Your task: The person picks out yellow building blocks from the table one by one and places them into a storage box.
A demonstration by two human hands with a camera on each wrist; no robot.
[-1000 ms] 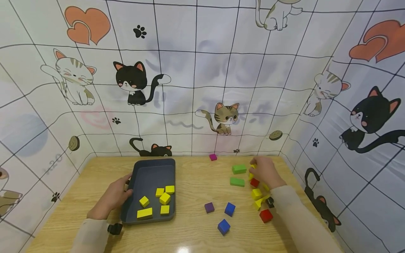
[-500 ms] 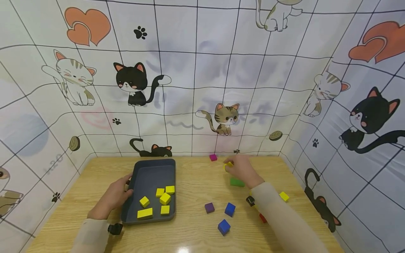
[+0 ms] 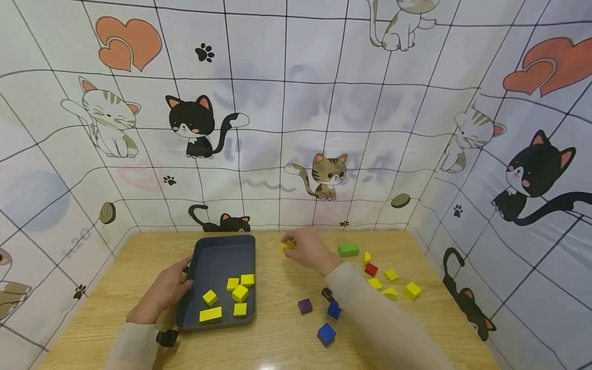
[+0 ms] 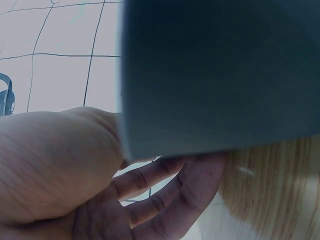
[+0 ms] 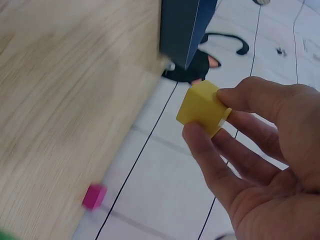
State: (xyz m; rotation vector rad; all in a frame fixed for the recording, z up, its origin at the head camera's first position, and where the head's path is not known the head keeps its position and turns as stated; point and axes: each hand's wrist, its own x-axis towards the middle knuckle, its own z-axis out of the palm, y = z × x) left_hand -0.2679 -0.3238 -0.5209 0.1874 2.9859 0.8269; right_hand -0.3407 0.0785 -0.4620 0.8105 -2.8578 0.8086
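A dark grey rectangular tray stands on the left of the wooden table, with several yellow blocks lying in its near half. My left hand grips its left side, thumb at the rim; the left wrist view has the fingers under the tray wall. Right of the tray's far end, my right hand pinches a yellow block between thumb and fingers. In the right wrist view this block is held up over the table's back edge, near a corner of the tray.
To the right lie a green block, a red block and several yellow blocks. Two blue cubes and a purple cube sit nearer the front. A magenta cube is at the back edge. A printed cloth wall encloses the table.
My right hand has travelled left from the blocks on the right toward the tray, carrying the yellow block. The left hand and tray have stayed in place.
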